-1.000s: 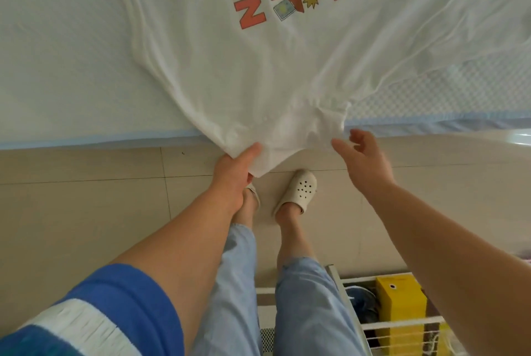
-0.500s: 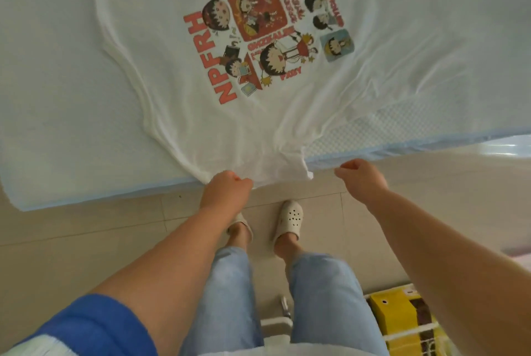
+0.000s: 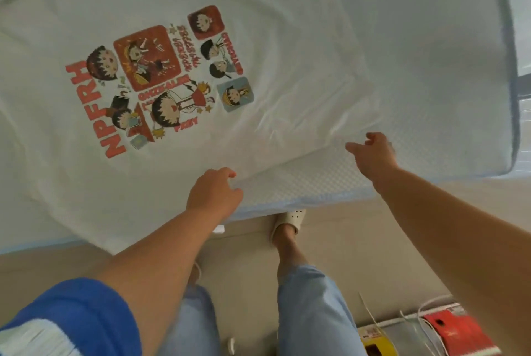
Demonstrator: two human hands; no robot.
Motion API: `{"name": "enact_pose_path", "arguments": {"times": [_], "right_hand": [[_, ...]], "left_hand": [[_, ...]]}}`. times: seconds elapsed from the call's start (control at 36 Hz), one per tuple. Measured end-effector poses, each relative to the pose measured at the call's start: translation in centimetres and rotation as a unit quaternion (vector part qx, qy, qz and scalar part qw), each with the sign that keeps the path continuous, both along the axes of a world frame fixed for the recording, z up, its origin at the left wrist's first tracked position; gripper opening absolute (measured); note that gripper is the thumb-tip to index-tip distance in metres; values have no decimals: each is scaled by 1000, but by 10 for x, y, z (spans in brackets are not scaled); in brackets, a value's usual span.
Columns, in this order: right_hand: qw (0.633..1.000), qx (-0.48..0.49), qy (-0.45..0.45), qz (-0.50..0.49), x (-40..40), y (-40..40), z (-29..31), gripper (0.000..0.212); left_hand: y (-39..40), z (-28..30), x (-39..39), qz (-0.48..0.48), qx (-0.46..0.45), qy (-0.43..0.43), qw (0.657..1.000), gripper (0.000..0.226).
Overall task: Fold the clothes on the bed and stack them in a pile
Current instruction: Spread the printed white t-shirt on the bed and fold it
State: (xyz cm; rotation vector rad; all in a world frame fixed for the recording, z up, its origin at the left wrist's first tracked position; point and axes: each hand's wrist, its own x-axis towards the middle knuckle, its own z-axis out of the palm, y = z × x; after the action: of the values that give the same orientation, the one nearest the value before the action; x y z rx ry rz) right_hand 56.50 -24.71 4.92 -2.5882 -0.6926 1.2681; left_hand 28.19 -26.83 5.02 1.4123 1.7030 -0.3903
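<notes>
Left hand (image 3: 214, 193) is curling its fingers around the bottom hem of the white t-shirt (image 3: 258, 102), pinching the fabric near the front edge of the bed (image 3: 431, 54). Right hand (image 3: 373, 151) is reaching further along the same hem with fingers loosely spread; it's touching or nearly touching the cloth, but I can't tell if it's actually gripping anything.

The shirt is lying print-up across the mattress, cartoon graphic (image 3: 161, 79) facing the camera, mostly spread out but with plenty of wrinkles fanning toward the hem. One lower corner is hanging a little over the bed edge.

Progress-wise, I'd say this is barely getting going. The shirt is just being laid flat; no fold is showing in it yet, and there's no pile anywhere in view. So flattening, folding and stacking are all still ahead.

Count: one t-shirt, two hands, one bed. No other clothes are showing in this shot, though the bed runs out of frame, so more could be sitting off to the side.
</notes>
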Motion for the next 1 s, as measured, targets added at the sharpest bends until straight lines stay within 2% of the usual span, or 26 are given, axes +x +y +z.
{"name": "enact_pose_path", "arguments": {"times": [0.08,0.17,0.25,0.36,0.42,0.47,0.53,0.64,0.72,0.86,0.92,1.0], "right_hand": [[1000,30,-9,-1,37,26,-15,69],[998,23,31,-38,62,45,-27,64],[996,52,30,-59,71,51,-36,45],[997,75,32,9,74,52,-44,14],[997,73,32,17,77,52,-47,17],[998,64,18,8,81,54,-48,35],[998,52,22,-25,85,57,-48,43],[995,12,97,-27,89,57,-50,32],[993,9,121,-11,87,52,-52,25],[984,22,176,-26,93,51,-44,21],[985,28,170,-17,101,51,-39,17],[994,21,94,52,116,51,-36,15]], "left_hand": [[3,-16,19,4,18,25,1000,51],[7,-27,31,-5,42,57,997,51],[4,-34,33,-14,65,71,995,50],[-4,-39,25,-34,92,75,992,50],[-4,-40,22,-51,98,72,991,51],[-3,-39,20,-63,100,72,990,52],[-4,-39,20,-65,97,80,990,50],[-12,-40,10,-55,93,123,986,34],[-17,-42,-4,-73,90,159,980,23],[-26,-41,-20,-55,94,153,982,19],[-29,-39,-25,-44,83,157,983,21],[-32,-37,-33,-47,82,145,985,22]]}}
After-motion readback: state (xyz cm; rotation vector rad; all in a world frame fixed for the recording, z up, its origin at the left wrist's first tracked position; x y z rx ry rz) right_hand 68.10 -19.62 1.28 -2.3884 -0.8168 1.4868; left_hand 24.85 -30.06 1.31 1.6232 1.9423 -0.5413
